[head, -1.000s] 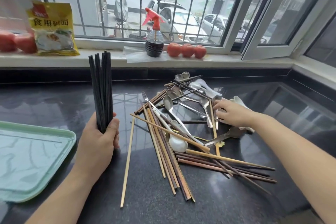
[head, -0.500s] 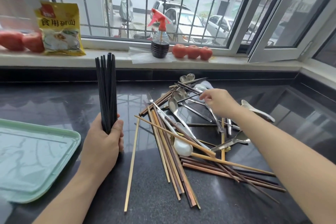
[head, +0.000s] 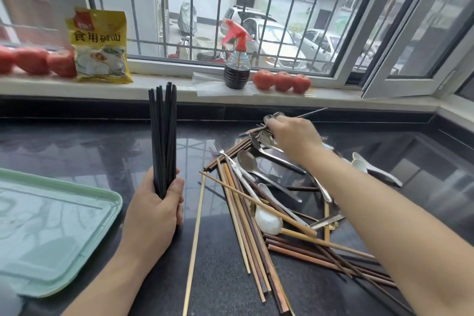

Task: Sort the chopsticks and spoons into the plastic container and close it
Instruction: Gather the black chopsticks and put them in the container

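Your left hand clamps black chopsticks upright; your right hand pinches a thin chopstick above the pile.

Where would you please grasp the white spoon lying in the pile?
Take the white spoon by its handle, from above on the pile's left side. A tan chopstick crosses it just above the bowl, so lift the handle up and slide the bowl out from under.

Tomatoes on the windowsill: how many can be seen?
6. Three tomatoes lie right of the spray bottle. Three lie left of the yellow bag. More may be hidden beyond the left edge.
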`<state>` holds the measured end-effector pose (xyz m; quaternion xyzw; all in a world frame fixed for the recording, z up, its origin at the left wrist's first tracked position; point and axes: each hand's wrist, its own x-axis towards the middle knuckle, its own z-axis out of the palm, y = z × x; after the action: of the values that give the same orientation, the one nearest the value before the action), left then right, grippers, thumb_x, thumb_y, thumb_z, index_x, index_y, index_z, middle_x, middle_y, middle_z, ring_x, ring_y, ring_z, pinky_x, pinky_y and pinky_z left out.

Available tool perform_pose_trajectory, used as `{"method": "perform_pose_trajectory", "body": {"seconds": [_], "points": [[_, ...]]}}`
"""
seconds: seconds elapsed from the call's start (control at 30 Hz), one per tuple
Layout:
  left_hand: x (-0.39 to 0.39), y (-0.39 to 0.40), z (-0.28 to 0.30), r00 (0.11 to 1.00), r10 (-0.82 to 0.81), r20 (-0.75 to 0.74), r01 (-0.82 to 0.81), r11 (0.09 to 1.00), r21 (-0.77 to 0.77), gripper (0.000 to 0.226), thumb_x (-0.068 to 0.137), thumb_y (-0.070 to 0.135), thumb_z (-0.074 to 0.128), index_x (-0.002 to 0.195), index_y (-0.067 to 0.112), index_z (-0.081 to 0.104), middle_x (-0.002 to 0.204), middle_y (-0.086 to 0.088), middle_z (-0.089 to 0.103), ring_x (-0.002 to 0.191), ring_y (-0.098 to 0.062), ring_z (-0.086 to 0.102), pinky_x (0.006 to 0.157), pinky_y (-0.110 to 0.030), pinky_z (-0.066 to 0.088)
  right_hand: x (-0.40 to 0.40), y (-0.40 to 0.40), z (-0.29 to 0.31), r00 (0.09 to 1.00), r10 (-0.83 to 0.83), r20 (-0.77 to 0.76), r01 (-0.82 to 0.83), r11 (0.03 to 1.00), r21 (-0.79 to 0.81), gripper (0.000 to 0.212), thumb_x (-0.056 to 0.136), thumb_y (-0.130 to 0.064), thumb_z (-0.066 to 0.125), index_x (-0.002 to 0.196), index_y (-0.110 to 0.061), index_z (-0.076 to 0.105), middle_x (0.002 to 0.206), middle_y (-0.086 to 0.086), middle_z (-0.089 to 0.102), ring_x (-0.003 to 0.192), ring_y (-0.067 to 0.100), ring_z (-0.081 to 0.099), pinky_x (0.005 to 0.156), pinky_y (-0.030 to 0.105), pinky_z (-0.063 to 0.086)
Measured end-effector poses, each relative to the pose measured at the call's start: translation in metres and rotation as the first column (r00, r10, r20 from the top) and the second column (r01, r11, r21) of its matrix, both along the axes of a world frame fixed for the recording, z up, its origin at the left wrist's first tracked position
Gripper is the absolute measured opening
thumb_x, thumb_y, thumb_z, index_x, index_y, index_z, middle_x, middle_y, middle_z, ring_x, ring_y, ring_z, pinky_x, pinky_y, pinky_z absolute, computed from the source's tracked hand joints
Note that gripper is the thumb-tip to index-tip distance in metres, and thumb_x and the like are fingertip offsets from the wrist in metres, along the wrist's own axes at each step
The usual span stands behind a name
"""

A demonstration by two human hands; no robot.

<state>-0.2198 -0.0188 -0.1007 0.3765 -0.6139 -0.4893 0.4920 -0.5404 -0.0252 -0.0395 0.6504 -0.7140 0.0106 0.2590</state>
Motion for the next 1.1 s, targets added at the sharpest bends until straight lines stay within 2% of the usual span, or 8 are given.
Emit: {"method": "perform_pose_trajectory", "body": {"seconds": [0.07, 0.17, 0.33, 0.47, 0.6, 0.8, 0.97, 1.1], "points": [[0.0, -0.001, -0.001, 1.0, 0.007, -0.007, -0.006, 1.0, 0.017, 0.009, 0.104, 0.018, 0.056, 0.096, 0.02, 0.055, 0.057, 0.001, 0.051, 0.049, -0.023, 0.049, 0.055, -0.048, 0.05, -0.021, 0.001, 0.01, 0.989, -0.121, 0.08, 0.13, 0.984, -0.122, 0.024, 0.092, -0.006, 0.046, 0.107, -0.011, 0.063, 0.085, 0.012, 0.071, 0.075, 0.039, 0.069, 0.059, 0.038, 0.042], [-0.001, -0.003, -0.001, 1.0, 0.016, -0.019, -0.016, 0.999, 0.045, 0.009, 0.105, 0.018, 0.055, 0.096, 0.02, 0.054, 0.057, 0.0, 0.051, 0.048, -0.024, 0.049, 0.056, -0.051, 0.052, -0.056, 0.002, 0.017, 0.886, -0.302, 0.351, 0.372, 0.916, -0.151, 0.028, 0.094, -0.009, 0.046, 0.113, -0.021, 0.064, 0.095, 0.017, 0.072, 0.088, 0.041, 0.065, 0.068, 0.037, 0.04], [-0.003, -0.001, 0.002, 0.999, 0.04, 0.01, -0.041, 0.999, 0.017, 0.008, 0.105, 0.018, 0.054, 0.097, 0.016, 0.053, 0.055, 0.002, 0.05, 0.048, -0.021, 0.05, 0.054, -0.048, 0.051, -0.056, -0.014, -0.003, 0.742, -0.334, 0.581, 0.364, 0.929, 0.069, 0.012, 0.099, -0.018, 0.046, 0.104, -0.022, 0.056, 0.098, 0.016, 0.063, 0.086, 0.037, 0.056, 0.073, 0.037, 0.042], [-0.001, -0.001, 0.004, 0.999, 0.042, 0.002, -0.042, 0.998, 0.037, 0.007, 0.104, 0.019, 0.055, 0.099, 0.016, 0.053, 0.057, 0.002, 0.051, 0.048, -0.02, 0.05, 0.054, -0.049, 0.052, -0.027, -0.029, -0.026, 0.717, -0.389, 0.579, 0.257, 0.919, 0.3, 0.016, 0.1, -0.029, 0.047, 0.112, -0.02, 0.052, 0.103, 0.013, 0.061, 0.102, 0.036, 0.059, 0.09, 0.041, 0.048], [0.0, -0.001, 0.004, 0.999, 0.048, 0.007, -0.048, 0.998, 0.029, 0.004, 0.104, 0.02, 0.055, 0.1, 0.019, 0.054, 0.056, 0.002, 0.051, 0.047, -0.018, 0.051, 0.058, -0.052, 0.054, 0.019, -0.012, -0.029, 0.726, -0.273, 0.631, 0.12, 0.954, 0.275, 0.01, 0.102, -0.032, 0.051, 0.101, -0.022, 0.051, 0.094, 0.001, 0.061, 0.087, 0.023, 0.057, 0.073, 0.038, 0.044], [-0.001, -0.003, 0.001, 0.998, 0.042, 0.042, -0.043, 0.999, 0.016, 0.008, 0.104, 0.022, 0.055, 0.097, 0.023, 0.054, 0.055, 0.005, 0.051, 0.048, -0.021, 0.051, 0.062, -0.057, 0.055, 0.049, 0.047, -0.021, 0.72, -0.21, 0.662, -0.098, 0.913, 0.397, 0.005, 0.103, -0.035, 0.054, 0.102, -0.031, 0.052, 0.091, -0.008, 0.06, 0.083, 0.011, 0.058, 0.068, 0.031, 0.046], [0.0, -0.001, 0.003, 0.999, 0.033, 0.028, -0.034, 0.999, 0.026, 0.006, 0.104, 0.019, 0.054, 0.099, 0.02, 0.054, 0.056, 0.001, 0.051, 0.048, -0.022, 0.05, 0.061, -0.057, 0.053, 0.034, 0.071, -0.008, 0.79, -0.238, 0.565, -0.086, 0.869, 0.487, 0.008, 0.101, -0.039, 0.055, 0.101, -0.032, 0.055, 0.113, -0.002, 0.067, 0.099, 0.02, 0.064, 0.087, 0.043, 0.055], [-0.001, -0.002, 0.002, 0.999, 0.027, 0.024, -0.028, 0.999, 0.03, 0.006, 0.105, 0.02, 0.054, 0.099, 0.021, 0.055, 0.056, 0.0, 0.052, 0.049, -0.022, 0.05, 0.06, -0.055, 0.054, 0.014, 0.063, -0.004, 0.817, -0.179, 0.548, -0.003, 0.949, 0.314, 0.021, 0.105, -0.036, 0.045, 0.092, -0.022, 0.053, 0.086, 0.0, 0.062, 0.082, 0.026, 0.06, 0.075, 0.044, 0.051]]}}
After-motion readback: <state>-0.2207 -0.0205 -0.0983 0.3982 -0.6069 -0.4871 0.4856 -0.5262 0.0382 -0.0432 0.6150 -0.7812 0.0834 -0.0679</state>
